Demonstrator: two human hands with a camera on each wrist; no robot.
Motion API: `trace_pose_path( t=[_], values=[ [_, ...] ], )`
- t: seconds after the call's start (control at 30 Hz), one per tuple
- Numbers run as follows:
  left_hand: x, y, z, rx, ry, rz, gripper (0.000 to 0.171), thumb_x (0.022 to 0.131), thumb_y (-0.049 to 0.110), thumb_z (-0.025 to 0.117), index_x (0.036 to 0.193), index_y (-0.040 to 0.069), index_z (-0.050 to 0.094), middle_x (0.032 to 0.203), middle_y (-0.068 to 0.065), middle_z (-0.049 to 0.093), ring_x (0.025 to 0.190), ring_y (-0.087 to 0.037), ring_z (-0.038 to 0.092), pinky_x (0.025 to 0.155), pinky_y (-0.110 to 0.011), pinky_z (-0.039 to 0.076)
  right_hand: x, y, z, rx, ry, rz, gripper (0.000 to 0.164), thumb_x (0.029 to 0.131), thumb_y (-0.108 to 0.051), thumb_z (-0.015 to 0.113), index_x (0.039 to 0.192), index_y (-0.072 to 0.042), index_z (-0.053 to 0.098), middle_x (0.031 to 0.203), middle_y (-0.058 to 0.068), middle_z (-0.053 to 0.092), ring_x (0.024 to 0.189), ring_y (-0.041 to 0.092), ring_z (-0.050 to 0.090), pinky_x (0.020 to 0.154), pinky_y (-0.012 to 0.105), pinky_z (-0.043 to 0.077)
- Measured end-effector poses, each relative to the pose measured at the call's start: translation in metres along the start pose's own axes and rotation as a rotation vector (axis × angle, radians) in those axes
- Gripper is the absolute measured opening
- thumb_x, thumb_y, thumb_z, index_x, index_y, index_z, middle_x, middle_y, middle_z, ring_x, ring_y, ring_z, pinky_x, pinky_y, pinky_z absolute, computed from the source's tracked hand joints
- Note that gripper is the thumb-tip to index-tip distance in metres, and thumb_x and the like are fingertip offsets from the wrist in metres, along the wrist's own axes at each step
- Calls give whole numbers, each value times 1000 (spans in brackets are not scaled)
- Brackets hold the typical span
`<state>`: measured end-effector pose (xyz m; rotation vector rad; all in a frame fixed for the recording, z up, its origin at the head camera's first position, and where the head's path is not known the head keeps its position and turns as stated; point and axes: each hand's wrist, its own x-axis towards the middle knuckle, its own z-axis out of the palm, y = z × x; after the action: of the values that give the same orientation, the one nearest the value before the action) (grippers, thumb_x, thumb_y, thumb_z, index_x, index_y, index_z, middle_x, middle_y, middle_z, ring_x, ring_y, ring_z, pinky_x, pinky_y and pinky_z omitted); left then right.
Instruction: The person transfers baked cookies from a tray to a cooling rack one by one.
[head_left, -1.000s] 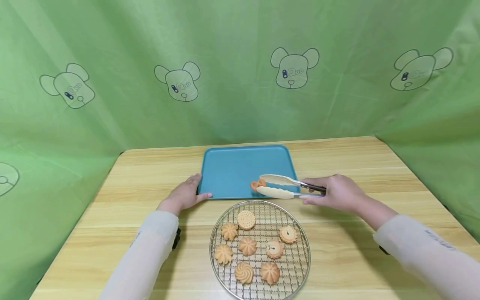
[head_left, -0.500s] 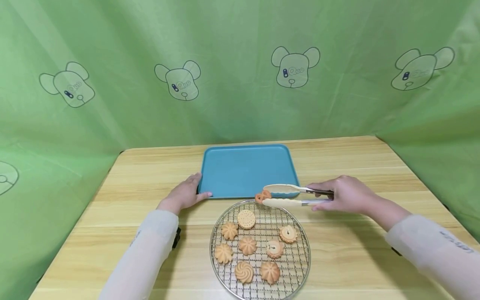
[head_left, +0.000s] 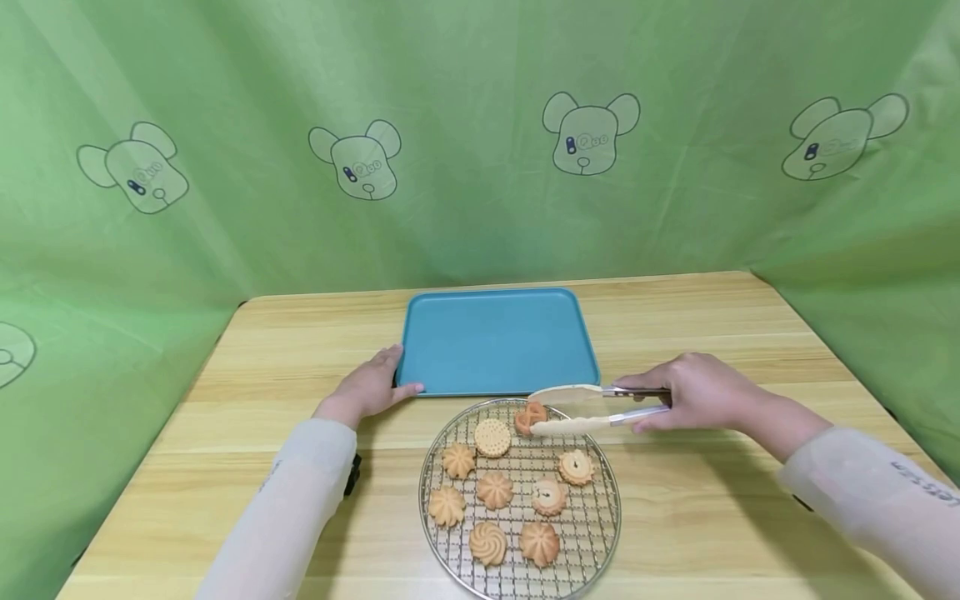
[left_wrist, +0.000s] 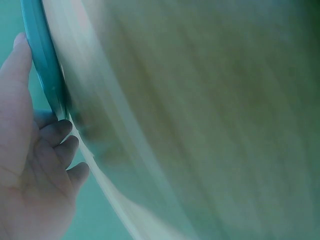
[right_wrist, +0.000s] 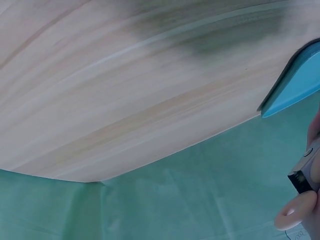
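Observation:
In the head view my right hand [head_left: 693, 392] grips a pair of tongs [head_left: 573, 425] with cream scalloped tips. A pretzel-shaped cookie [head_left: 531, 417] lies between the tips, over the back part of a round wire rack [head_left: 573, 517]. Several cookies rest on that rack, among them a round dotted cookie [head_left: 492, 438] and a swirl cookie [head_left: 488, 544]. My left hand [head_left: 367, 387] holds the front left corner of a blue tray [head_left: 495, 342], thumb along its front rim and fingers at its left side. The left wrist view shows the thumb on the tray's edge [left_wrist: 45, 55].
Behind the rack stands the tray on a wooden table [head_left: 315, 333], their edges close together. A green curtain [head_left: 465, 233] printed with bear heads encloses the table's back and sides. In the right wrist view a tray corner [right_wrist: 295, 80] shows at the right.
My right hand has brought the tongs and the pretzel-shaped cookie from over the tray's front right towards me, onto the rack's back part. The left hand and tray have stayed in place.

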<state>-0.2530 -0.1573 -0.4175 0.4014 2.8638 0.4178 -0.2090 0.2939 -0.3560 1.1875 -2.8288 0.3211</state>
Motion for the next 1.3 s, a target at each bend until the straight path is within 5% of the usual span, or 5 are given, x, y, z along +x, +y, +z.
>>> trace_pose_path(
  t=[0.47, 0.73, 0.97, 1.1, 1.3],
  values=[
    [-1, 1, 0, -2, 2, 2, 90, 92, 53, 53, 150, -4, 15, 154, -21, 18, 141, -35, 17, 115, -45, 17, -1, 0, 0, -36, -36, -59, 60, 70, -52, 79, 116, -14, 71, 95, 1, 73, 53, -8, 44, 57, 28, 52],
    [-1, 1, 0, -2, 9, 14, 89, 93, 53, 53, 149, -5, 15, 153, -22, 19, 141, -36, 18, 115, -45, 17, 0, -2, 1, -52, -44, -64, 62, 69, -53, 80, 117, -15, 70, 85, -7, 71, 48, -7, 34, 49, 21, 42],
    [-2, 1, -1, -3, 12, 15, 89, 93, 52, 53, 149, -6, 16, 153, -22, 19, 140, -36, 18, 114, -45, 17, -2, -2, -1, -21, -60, -25, 67, 69, -55, 78, 120, -11, 68, 69, -21, 55, 47, -6, 33, 45, 18, 33],
    [-2, 1, -1, -7, 13, 14, 89, 93, 52, 53, 149, -6, 16, 153, -23, 20, 140, -36, 18, 114, -45, 18, -1, -2, 0, 12, -47, 3, 72, 71, -60, 74, 123, -9, 66, 76, -21, 60, 48, -7, 36, 44, 18, 34],
    [0, 0, 0, -5, 12, 14, 90, 92, 53, 53, 149, -5, 16, 153, -22, 19, 141, -36, 18, 114, -45, 17, 1, -2, 3, 6, -10, 57, 78, 71, -66, 70, 128, -12, 62, 59, -22, 46, 46, -5, 35, 43, 19, 33]
  ],
)
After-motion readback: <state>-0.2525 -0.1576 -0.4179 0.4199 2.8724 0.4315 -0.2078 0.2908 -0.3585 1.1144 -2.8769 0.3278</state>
